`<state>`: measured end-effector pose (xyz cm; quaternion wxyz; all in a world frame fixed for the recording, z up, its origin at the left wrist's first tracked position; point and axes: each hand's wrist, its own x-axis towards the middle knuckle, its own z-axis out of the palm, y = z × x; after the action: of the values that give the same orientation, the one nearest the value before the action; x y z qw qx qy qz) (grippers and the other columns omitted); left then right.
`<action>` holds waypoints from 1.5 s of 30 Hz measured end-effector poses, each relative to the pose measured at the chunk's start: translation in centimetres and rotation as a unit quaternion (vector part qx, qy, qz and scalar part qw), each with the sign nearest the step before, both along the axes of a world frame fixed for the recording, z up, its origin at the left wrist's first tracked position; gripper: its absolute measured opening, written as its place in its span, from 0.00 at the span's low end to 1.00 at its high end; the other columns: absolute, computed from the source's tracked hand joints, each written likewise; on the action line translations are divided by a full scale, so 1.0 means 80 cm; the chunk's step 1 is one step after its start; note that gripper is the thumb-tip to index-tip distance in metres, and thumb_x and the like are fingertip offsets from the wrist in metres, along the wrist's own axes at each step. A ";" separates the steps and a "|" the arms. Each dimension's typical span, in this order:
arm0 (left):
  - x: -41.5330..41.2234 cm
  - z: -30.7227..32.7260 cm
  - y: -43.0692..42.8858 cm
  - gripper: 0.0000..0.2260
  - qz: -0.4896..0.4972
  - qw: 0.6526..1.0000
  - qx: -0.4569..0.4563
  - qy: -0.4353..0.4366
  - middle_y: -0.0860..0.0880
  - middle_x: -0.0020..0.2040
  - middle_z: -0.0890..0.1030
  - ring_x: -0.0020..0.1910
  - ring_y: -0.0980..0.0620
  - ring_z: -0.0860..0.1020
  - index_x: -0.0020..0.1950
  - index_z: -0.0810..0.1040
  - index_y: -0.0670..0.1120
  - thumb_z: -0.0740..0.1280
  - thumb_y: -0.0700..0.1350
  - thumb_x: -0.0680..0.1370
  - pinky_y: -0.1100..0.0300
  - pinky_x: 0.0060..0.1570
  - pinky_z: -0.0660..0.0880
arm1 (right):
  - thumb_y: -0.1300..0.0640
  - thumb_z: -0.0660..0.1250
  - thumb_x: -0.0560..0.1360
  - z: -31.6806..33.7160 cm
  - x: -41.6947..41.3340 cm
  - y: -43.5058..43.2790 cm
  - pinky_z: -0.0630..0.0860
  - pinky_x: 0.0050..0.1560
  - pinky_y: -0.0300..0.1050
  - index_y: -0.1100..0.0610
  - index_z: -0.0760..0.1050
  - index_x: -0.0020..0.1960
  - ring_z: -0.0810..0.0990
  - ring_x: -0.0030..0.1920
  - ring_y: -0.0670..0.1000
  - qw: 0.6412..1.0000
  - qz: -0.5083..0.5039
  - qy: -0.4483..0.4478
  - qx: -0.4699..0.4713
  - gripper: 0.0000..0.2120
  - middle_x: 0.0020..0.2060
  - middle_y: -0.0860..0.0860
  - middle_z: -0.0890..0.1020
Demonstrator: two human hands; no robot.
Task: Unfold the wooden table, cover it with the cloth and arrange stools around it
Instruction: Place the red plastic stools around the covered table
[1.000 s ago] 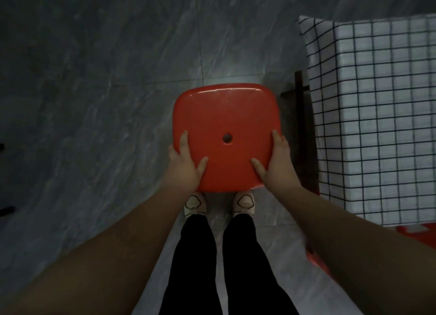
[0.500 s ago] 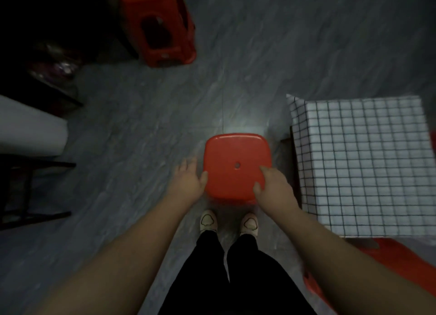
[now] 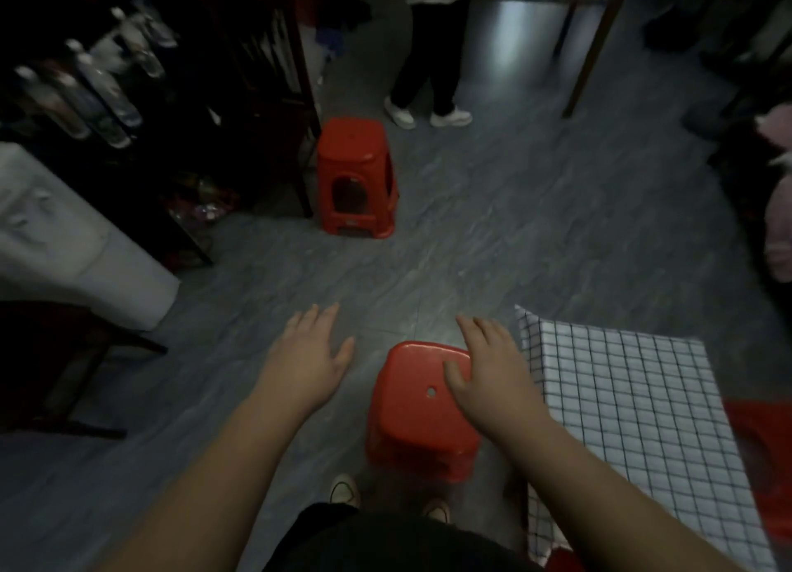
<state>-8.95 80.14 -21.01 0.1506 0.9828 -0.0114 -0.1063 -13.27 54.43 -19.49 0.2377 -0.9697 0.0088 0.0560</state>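
Note:
A red plastic stool (image 3: 418, 417) with a hole in its seat stands on the grey floor just left of the table under the white checked cloth (image 3: 634, 421). My right hand (image 3: 493, 374) hovers over the stool's right side, fingers spread, holding nothing. Left of the stool my left hand (image 3: 308, 357) floats open above the floor. A second red stool (image 3: 355, 177) stands farther ahead. Part of another red stool (image 3: 763, 456) shows beyond the table's right side.
Another person's legs (image 3: 428, 66) stand at the back near a wooden table leg (image 3: 595, 44). Dark shelving with bottles (image 3: 94, 78) and a white-covered surface (image 3: 64, 237) fill the left. A dark frame (image 3: 64, 378) sits at the near left.
Both hands have let go of the near stool, which now stands on the floor. My view has lifted, bringing the far stool and the room into sight.

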 end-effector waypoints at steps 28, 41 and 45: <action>0.292 0.078 0.546 0.30 0.111 0.993 -0.022 -0.030 0.46 0.81 0.55 0.79 0.45 0.53 0.81 0.51 0.53 0.55 0.61 0.81 0.45 0.76 0.56 | 0.44 0.62 0.79 0.065 0.386 0.589 0.53 0.76 0.49 0.50 0.55 0.80 0.54 0.78 0.53 0.996 0.081 -0.035 0.006 0.33 0.79 0.52 0.59; 0.587 0.053 0.469 0.31 0.005 1.000 -0.015 -0.006 0.47 0.81 0.54 0.79 0.45 0.53 0.81 0.51 0.53 0.55 0.61 0.81 0.44 0.76 0.55 | 0.46 0.63 0.78 0.023 0.614 0.510 0.57 0.76 0.53 0.53 0.58 0.79 0.57 0.77 0.56 0.999 -0.018 -0.031 0.027 0.32 0.77 0.55 0.63; 0.719 0.045 0.400 0.30 -0.016 1.000 -0.010 -0.023 0.46 0.81 0.56 0.79 0.45 0.54 0.81 0.52 0.53 0.57 0.60 0.81 0.48 0.75 0.55 | 0.47 0.64 0.77 0.013 0.729 0.450 0.58 0.76 0.54 0.54 0.61 0.78 0.60 0.76 0.58 0.998 -0.032 -0.039 0.025 0.31 0.75 0.57 0.65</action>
<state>48.58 112.17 -17.41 0.1581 0.9832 -0.0314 -0.0854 45.03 90.43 -18.48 0.2635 -0.9642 0.0295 0.0108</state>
